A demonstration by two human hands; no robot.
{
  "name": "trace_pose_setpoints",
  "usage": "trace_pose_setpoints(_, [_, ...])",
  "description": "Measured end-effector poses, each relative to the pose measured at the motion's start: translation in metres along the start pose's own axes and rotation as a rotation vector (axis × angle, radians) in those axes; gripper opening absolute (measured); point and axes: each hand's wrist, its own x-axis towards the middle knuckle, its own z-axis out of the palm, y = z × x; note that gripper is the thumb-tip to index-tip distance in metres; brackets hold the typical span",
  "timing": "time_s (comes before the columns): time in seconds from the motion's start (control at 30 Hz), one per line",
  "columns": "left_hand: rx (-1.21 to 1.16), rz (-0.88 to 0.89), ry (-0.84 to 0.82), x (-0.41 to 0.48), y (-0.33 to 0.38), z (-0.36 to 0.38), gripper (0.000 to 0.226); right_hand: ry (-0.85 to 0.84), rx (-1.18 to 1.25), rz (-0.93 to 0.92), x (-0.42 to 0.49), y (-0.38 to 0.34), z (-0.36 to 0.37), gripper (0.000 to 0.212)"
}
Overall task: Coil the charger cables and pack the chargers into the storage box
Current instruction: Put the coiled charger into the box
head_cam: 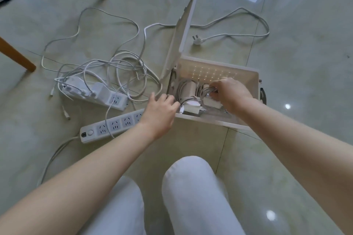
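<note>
While both hands reached into the open storage box (210, 121) at centre right of the frame, its lid (183, 30) stood tipped up along the box's left side. The right hand (231, 91) was curled round the coiled cable (209, 89) of a white charger (212, 102) inside the box. The left hand (162, 108) sat at the box's near-left corner, fingers bent down towards a cable end (181, 109); whether they pinched it could not be told. More chargers (192, 105) lay in the box between the hands. At centre left, a tangle of loose cables (126, 66) lay over one power strip (114, 99) with adapters plugged in. A second power strip (112, 126) lay partly under the left wrist.
</note>
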Motion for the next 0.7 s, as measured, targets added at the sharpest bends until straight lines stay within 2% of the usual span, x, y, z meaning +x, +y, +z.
trace_pose_setpoints(0.07, [-0.026,0.014,0.006,0.007,0.004,0.015,0.027,-0.071,-0.037,0.019,0.005,0.016,0.021,0.023])
trace_pose_setpoints(0.13, [-0.055,0.062,0.091,0.011,0.005,0.024,0.015,-0.094,0.024,0.057,0.006,0.030,0.039,0.028])
trace_pose_setpoints(0.27, [-0.124,0.082,0.290,0.017,0.001,0.043,0.022,-0.069,0.161,0.123,0.012,0.051,0.061,0.029])
trace_pose_setpoints(0.33, [-0.158,0.089,0.385,0.017,0.000,0.052,0.016,-0.074,0.092,0.105,0.014,0.055,0.067,0.032])
trace_pose_setpoints(0.43, [-0.227,0.091,0.506,0.016,-0.003,0.066,0.010,-0.042,-0.184,0.038,0.018,0.051,0.072,0.041])
trace_pose_setpoints(0.53, [-0.297,0.116,0.593,0.016,-0.004,0.074,0.014,0.012,-0.342,-0.013,0.023,0.040,0.075,0.040])
trace_pose_setpoints(0.63, [-0.336,0.127,0.648,0.016,-0.004,0.081,0.018,0.067,-0.072,0.047,0.021,0.037,0.083,0.055])
trace_pose_setpoints(0.7, [-0.361,0.132,0.678,0.017,-0.005,0.084,0.018,0.104,0.171,0.075,0.012,0.040,0.086,0.057])
